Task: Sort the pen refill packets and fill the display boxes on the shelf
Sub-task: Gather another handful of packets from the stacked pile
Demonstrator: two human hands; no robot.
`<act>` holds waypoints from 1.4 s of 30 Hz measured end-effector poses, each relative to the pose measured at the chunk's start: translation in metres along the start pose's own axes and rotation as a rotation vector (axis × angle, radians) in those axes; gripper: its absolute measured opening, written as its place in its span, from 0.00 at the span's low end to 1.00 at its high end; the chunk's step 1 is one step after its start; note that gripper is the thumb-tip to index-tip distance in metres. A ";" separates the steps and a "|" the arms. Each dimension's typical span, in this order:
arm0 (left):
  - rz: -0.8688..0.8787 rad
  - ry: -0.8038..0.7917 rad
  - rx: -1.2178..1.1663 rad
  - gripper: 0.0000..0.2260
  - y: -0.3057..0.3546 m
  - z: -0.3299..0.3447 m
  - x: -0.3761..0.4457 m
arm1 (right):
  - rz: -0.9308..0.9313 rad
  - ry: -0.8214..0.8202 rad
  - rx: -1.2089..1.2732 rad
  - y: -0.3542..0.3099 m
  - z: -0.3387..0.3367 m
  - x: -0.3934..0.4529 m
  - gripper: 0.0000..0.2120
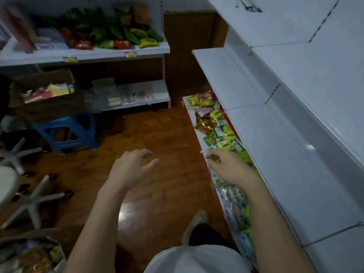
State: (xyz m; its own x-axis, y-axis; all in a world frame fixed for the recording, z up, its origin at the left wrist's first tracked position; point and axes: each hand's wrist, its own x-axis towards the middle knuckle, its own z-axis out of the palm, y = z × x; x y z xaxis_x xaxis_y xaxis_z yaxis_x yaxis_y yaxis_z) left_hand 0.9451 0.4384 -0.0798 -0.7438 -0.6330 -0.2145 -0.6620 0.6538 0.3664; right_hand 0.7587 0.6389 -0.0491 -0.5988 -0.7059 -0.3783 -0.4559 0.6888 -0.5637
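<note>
My right hand (226, 166) reaches over the low bottom shelf (192, 115) on the right, its fingers pinched on a clear plastic packet (213, 152) at the shelf's front edge. Under my forearm lie several clear packets with blue and green print (235, 205). Farther along the same shelf sit yellow, green and red packets (214, 123). My left hand (132, 168) hovers over the wooden floor, fingers spread, holding nothing. No display box can be made out.
White empty shelves (285, 134) rise at the right. A blue stool (67, 133) and a cardboard box of goods (47, 95) stand at left. White chair legs (33, 201) spread at lower left. A far shelf (84, 54) carries green and red packets. My shoe (195, 225) is on the floor.
</note>
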 end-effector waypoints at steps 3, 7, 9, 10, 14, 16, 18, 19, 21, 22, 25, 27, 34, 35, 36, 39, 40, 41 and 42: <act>0.002 -0.082 0.018 0.22 -0.003 0.008 0.048 | 0.028 -0.081 0.001 -0.002 -0.001 0.048 0.12; 0.004 -0.099 0.027 0.23 -0.006 -0.012 0.134 | 0.032 -0.121 -0.001 -0.012 -0.021 0.129 0.14; 0.006 -0.081 0.032 0.23 -0.009 -0.036 0.176 | 0.006 -0.119 0.009 -0.026 -0.040 0.172 0.15; 0.010 -0.074 0.030 0.23 -0.010 -0.050 0.197 | -0.010 -0.115 0.008 -0.034 -0.051 0.194 0.15; -0.017 0.020 0.011 0.22 -0.015 -0.096 0.282 | -0.073 -0.050 0.006 -0.066 -0.097 0.272 0.14; 0.001 0.028 -0.027 0.22 -0.013 -0.112 0.318 | -0.083 -0.026 -0.002 -0.079 -0.116 0.303 0.14; 0.007 0.015 -0.056 0.22 -0.016 -0.119 0.349 | -0.089 -0.043 -0.006 -0.086 -0.128 0.333 0.14; 0.004 0.001 -0.061 0.22 -0.018 -0.120 0.365 | -0.083 -0.054 -0.006 -0.089 -0.132 0.348 0.14; 0.003 -0.045 -0.073 0.21 -0.021 -0.121 0.400 | -0.060 -0.073 -0.002 -0.091 -0.138 0.382 0.14; 0.013 -0.077 -0.079 0.21 -0.022 -0.120 0.418 | -0.044 -0.081 0.003 -0.092 -0.140 0.400 0.14; 0.054 -0.169 -0.093 0.20 -0.020 -0.116 0.482 | 0.029 -0.111 0.005 -0.094 -0.145 0.455 0.14; 0.092 -0.198 -0.093 0.20 -0.017 -0.116 0.530 | 0.082 -0.110 0.021 -0.096 -0.150 0.493 0.13; 0.220 -0.181 -0.099 0.16 -0.010 -0.161 0.703 | 0.167 0.078 0.118 -0.115 -0.202 0.610 0.10; 0.235 -0.194 -0.072 0.17 -0.008 -0.166 0.725 | 0.187 0.090 0.116 -0.116 -0.208 0.624 0.10; 0.260 -0.230 -0.051 0.17 -0.003 -0.170 0.743 | 0.211 0.075 0.120 -0.117 -0.213 0.634 0.10; 0.354 -0.251 -0.101 0.14 0.022 -0.183 0.790 | 0.215 0.033 0.223 -0.123 -0.235 0.666 0.11; 0.398 -0.212 -0.135 0.13 0.036 -0.190 0.808 | 0.173 0.049 0.280 -0.130 -0.248 0.677 0.10; 0.455 -0.158 -0.178 0.11 0.051 -0.198 0.826 | 0.112 0.099 0.334 -0.136 -0.264 0.688 0.09; 0.529 -0.091 -0.219 0.11 0.068 -0.205 0.845 | 0.042 0.175 0.387 -0.143 -0.283 0.700 0.07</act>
State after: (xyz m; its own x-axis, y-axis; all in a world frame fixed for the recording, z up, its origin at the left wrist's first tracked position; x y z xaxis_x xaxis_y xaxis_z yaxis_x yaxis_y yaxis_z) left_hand 0.2904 -0.1371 -0.0503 -0.9798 -0.1986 -0.0248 -0.1707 0.7647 0.6214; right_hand 0.2188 0.0933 -0.0255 -0.7294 -0.6172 -0.2949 -0.1685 0.5800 -0.7970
